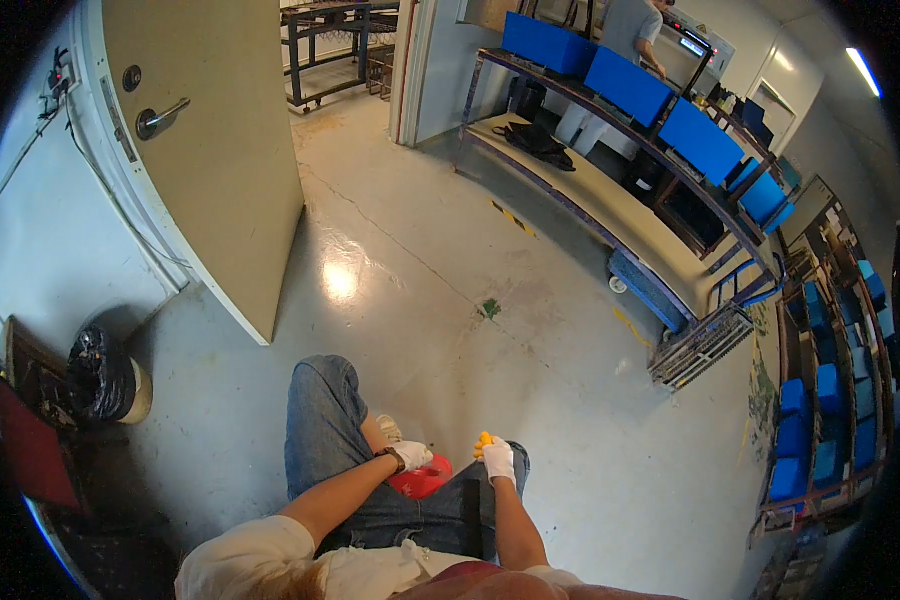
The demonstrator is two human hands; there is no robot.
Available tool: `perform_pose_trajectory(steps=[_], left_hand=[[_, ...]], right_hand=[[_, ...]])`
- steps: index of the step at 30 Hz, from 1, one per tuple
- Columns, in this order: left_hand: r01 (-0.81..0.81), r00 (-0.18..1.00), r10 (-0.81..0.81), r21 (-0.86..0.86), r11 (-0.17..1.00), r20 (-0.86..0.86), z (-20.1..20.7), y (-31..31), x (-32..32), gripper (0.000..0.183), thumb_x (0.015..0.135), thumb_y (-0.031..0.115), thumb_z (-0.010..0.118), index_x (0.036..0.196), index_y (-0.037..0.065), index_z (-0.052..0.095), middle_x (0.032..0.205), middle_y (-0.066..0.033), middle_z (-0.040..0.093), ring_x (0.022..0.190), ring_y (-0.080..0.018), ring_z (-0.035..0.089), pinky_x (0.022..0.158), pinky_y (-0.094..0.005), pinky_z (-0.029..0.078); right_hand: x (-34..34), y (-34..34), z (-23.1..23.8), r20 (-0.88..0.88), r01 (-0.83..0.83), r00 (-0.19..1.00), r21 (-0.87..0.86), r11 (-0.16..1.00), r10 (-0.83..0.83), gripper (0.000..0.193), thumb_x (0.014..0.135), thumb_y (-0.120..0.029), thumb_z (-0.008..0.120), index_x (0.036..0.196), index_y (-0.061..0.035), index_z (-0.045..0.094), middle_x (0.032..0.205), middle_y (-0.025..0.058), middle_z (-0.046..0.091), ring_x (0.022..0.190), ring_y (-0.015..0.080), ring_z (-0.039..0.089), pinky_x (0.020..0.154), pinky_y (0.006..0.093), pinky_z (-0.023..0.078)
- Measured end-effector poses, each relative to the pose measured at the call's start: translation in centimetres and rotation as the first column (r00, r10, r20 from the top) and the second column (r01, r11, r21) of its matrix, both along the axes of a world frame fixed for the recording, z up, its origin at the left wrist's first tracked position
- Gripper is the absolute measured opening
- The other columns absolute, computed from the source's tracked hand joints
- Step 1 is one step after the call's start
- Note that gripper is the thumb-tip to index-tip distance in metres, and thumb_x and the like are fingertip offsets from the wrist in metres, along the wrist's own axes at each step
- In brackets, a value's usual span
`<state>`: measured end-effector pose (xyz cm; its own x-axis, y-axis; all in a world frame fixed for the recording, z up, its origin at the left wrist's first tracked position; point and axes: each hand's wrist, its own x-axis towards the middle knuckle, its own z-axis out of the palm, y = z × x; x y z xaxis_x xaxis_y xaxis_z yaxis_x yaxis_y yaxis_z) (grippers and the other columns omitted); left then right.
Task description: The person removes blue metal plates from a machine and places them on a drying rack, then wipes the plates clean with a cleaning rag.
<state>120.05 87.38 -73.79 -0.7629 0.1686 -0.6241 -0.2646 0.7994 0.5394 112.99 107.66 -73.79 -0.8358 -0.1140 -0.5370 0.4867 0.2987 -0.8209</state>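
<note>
My left hand [413, 457], in a white glove with a dark band at the wrist, lies in front of my lap. Its fingers seem curled against a red thing [422, 479] whose kind I cannot make out, and the hand hides part of it. To the right, over my right knee, is my right hand [497, 460], also gloved in white. Yellow shows at its curled fingers; whether that is glove coating or a small held piece is unclear. A gap separates the two hands. Just beyond the left hand is a small pale shape [390, 428], too small to name.
An open door [205, 150] stands at the left, with a black-lined bin [105, 375] nearer me. A long workbench with blue boxes [627, 85] runs across the far right, a person [630, 30] behind it. A metal-framed cart [700, 345] and racks of blue bins [790, 440] stand at right.
</note>
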Motion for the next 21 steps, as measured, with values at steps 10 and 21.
perform_pose_trajectory(steps=[10, 21], left_hand=[[0.003, 0.999, -0.003, -0.004, 1.0, -0.034, -0.2, 0.0, 0.1, 0.038, 0.073, 0.034, 0.036, 0.081, 0.002, 0.056, 0.084, -0.0199, 0.054, 0.081, -0.0332, 0.052, 0.069, -0.0382, 0.039], [0.011, 1.0, -0.011, 0.008, 1.0, 0.01, 0.5, 0.0, 0.1, 0.035, 0.071, 0.031, 0.038, 0.079, 0.002, 0.056, 0.082, -0.02, 0.055, 0.077, -0.0328, 0.054, 0.067, -0.0376, 0.04]], right_hand=[[-0.1, 0.0, -0.7, 0.008, 0.006, 1.0, 0.002, 1.0, -0.006, 0.018, 0.073, -0.004, 0.04, 0.088, -0.0021, 0.051, 0.071, 0.0075, 0.056, 0.054, 0.0134, 0.053, 0.044, 0.0222, 0.042], [0.0, -0.1, -0.5, 0.002, -0.004, 1.0, 0.016, 1.0, 0.004, 0.016, 0.073, -0.005, 0.04, 0.085, -0.0016, 0.051, 0.072, 0.0077, 0.056, 0.055, 0.0139, 0.054, 0.045, 0.0228, 0.042]])
